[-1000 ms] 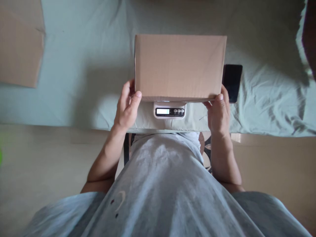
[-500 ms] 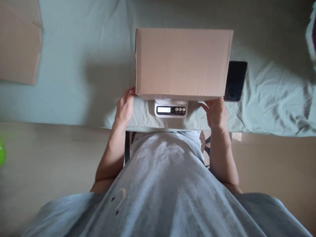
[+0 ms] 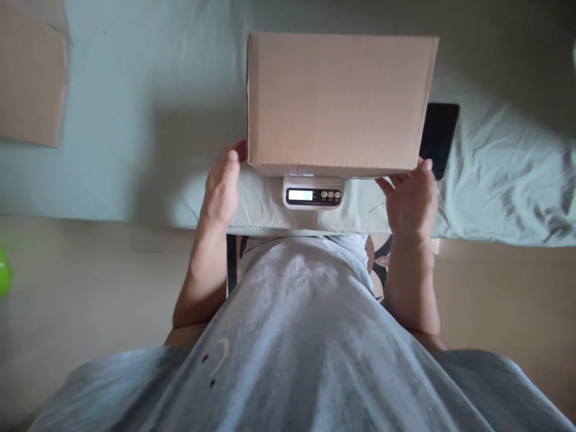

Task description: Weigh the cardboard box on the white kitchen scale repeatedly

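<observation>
Hands, both: placed at the near lower corners of the plain brown corrugated cardboard box (image 3: 337,102), one to a side, so the load is steadied evenly

Left hand (image 3: 220,189): fingers extended upward along the box's left near corner, fingertips touching the cardboard, thumb side hidden; a light bracing contact, not a closed fist

Right hand (image 3: 411,195): palm turned up, fingers curled under and against the box's right near corner, thumb tip at the bottom edge; cupping the corner from below

Small white digital kitchen scale with a lit display and three round buttons (image 3: 314,193): directly beneath the box, only its front panel showing past the box's near edge; whether the box rests fully on it or is partly carried by the hands cannot be told

Pale green wrinkled bed sheet (image 3: 135,120): under the scale and box, spreading to both sides

Black flat rectangular phone (image 3: 441,138): just right of the box, partly hidden behind its right edge, lying on the sheet

Flat brown cardboard sheet (image 3: 31,72): well left of the box, on the same sheet
</observation>
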A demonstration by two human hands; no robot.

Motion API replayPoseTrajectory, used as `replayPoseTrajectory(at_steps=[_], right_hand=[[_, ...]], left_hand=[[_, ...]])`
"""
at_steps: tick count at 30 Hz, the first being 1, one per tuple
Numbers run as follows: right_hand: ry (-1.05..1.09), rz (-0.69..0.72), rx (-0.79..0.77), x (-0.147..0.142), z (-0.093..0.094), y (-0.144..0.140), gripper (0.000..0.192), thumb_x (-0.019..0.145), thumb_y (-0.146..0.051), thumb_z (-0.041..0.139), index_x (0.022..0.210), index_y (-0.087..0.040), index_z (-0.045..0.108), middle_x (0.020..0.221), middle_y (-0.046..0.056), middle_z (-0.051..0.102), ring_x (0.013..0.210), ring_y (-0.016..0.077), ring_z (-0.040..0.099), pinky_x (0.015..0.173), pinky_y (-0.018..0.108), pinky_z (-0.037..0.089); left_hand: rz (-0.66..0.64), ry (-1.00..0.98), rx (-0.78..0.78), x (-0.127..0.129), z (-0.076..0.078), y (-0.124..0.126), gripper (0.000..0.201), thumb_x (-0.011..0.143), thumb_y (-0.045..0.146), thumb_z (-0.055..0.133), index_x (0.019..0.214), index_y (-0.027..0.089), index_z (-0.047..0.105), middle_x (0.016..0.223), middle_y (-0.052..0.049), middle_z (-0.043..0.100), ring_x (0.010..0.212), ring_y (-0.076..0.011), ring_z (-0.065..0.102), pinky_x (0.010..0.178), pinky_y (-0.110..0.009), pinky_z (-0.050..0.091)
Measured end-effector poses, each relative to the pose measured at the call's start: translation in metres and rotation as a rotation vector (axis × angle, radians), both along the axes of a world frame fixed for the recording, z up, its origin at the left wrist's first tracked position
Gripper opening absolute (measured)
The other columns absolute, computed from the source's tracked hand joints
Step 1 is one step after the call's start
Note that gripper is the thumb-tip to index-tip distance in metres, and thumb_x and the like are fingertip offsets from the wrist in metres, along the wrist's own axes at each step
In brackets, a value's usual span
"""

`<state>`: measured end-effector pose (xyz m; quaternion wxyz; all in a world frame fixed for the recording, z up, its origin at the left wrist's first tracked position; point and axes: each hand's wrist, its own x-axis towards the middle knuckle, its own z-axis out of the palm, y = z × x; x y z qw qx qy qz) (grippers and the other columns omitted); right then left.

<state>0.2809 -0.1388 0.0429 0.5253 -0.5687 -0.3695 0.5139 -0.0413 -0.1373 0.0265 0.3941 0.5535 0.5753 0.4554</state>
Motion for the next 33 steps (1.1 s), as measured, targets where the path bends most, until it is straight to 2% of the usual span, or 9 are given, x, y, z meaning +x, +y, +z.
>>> replayPoseTrajectory(at_steps=[4, 8, 14, 17, 19, 22, 25, 29, 33], right_hand=[[-0.114, -0.004, 0.118, -0.011, 0.016, -0.004, 0.041, 0.084, -0.062, 0.041, 0.109, -0.038, 0.062, 0.116, 0.000, 0.063, 0.118, 0.0241, 0.057, 0.098, 0.045, 0.049], [-0.155, -0.049, 0.152, -0.019, 0.028, 0.001, 0.035, 0.087, -0.055, 0.043, 0.108, -0.036, 0.063, 0.110, 0.001, 0.063, 0.111, 0.0229, 0.061, 0.097, 0.044, 0.050], [-0.153, -0.105, 0.321, -0.017, 0.050, 0.049, 0.033, 0.086, -0.053, 0.045, 0.105, -0.033, 0.062, 0.111, 0.000, 0.062, 0.112, 0.0205, 0.059, 0.095, 0.039, 0.054], [-0.130, -0.078, 0.338, -0.016, 0.049, 0.080, 0.030, 0.085, -0.052, 0.046, 0.106, -0.035, 0.060, 0.120, -0.005, 0.061, 0.123, 0.0192, 0.054, 0.102, 0.040, 0.049], [-0.118, -0.041, 0.316, -0.016, 0.041, 0.096, 0.029, 0.085, -0.054, 0.047, 0.104, -0.037, 0.059, 0.122, -0.007, 0.060, 0.128, 0.0195, 0.050, 0.106, 0.041, 0.045], [-0.153, 0.023, 0.300, -0.016, 0.023, 0.110, 0.031, 0.083, -0.059, 0.048, 0.103, -0.039, 0.059, 0.116, -0.008, 0.062, 0.125, 0.0222, 0.053, 0.102, 0.042, 0.049], [-0.229, 0.081, 0.270, -0.015, 0.006, 0.115, 0.037, 0.081, -0.068, 0.041, 0.106, -0.046, 0.057, 0.115, -0.010, 0.062, 0.123, 0.0228, 0.055, 0.092, 0.042, 0.054], [-0.251, 0.152, 0.188, -0.012, -0.009, 0.120, 0.045, 0.077, -0.074, 0.042, 0.118, -0.054, 0.048, 0.127, -0.019, 0.057, 0.128, 0.0210, 0.048, 0.101, 0.045, 0.047], [-0.222, 0.164, 0.148, -0.011, -0.021, 0.127, 0.054, 0.079, -0.073, 0.041, 0.125, -0.046, 0.045, 0.134, -0.014, 0.053, 0.129, 0.0221, 0.046, 0.106, 0.048, 0.041]], left_hand=[[0.063, -0.083, -0.050, 0.018, 0.031, -0.008, 0.043, 0.090, 0.060, 0.043, 0.124, 0.038, 0.057, 0.131, 0.000, 0.059, 0.124, -0.0260, 0.054, 0.098, -0.047, 0.051], [0.101, -0.155, -0.018, 0.036, 0.051, -0.006, 0.041, 0.085, 0.056, 0.055, 0.122, 0.039, 0.059, 0.132, 0.002, 0.057, 0.127, -0.0265, 0.050, 0.092, -0.044, 0.056], [0.068, -0.132, 0.119, 0.041, 0.066, 0.043, 0.045, 0.086, 0.062, 0.050, 0.124, 0.038, 0.051, 0.134, 0.005, 0.051, 0.131, -0.0271, 0.044, 0.095, -0.045, 0.056], [0.050, -0.066, 0.110, 0.041, 0.058, 0.085, 0.043, 0.090, 0.057, 0.048, 0.126, 0.037, 0.040, 0.140, 0.010, 0.044, 0.138, -0.0212, 0.035, 0.094, -0.040, 0.057], [0.058, -0.009, 0.034, 0.044, 0.047, 0.112, 0.036, 0.097, 0.044, 0.044, 0.129, 0.033, 0.032, 0.145, 0.010, 0.038, 0.137, -0.0155, 0.034, 0.095, -0.034, 0.055], [0.123, 0.012, -0.117, 0.051, 0.029, 0.136, 0.033, 0.100, 0.018, 0.041, 0.131, 0.025, 0.031, 0.146, 0.007, 0.038, 0.134, -0.0103, 0.035, 0.109, -0.030, 0.042], [0.159, -0.030, -0.141, 0.055, 0.016, 0.138, 0.031, 0.098, 0.019, 0.044, 0.127, 0.025, 0.037, 0.140, 0.006, 0.046, 0.129, -0.0111, 0.041, 0.111, -0.033, 0.039], [0.220, -0.083, -0.110, 0.058, 0.010, 0.130, 0.027, 0.096, 0.023, 0.046, 0.123, 0.026, 0.043, 0.135, 0.004, 0.051, 0.123, -0.0123, 0.047, 0.107, -0.036, 0.042], [0.210, -0.104, -0.111, 0.056, 0.006, 0.131, 0.027, 0.099, 0.018, 0.041, 0.125, 0.021, 0.044, 0.134, 0.004, 0.052, 0.123, -0.0108, 0.047, 0.109, -0.036, 0.040]])
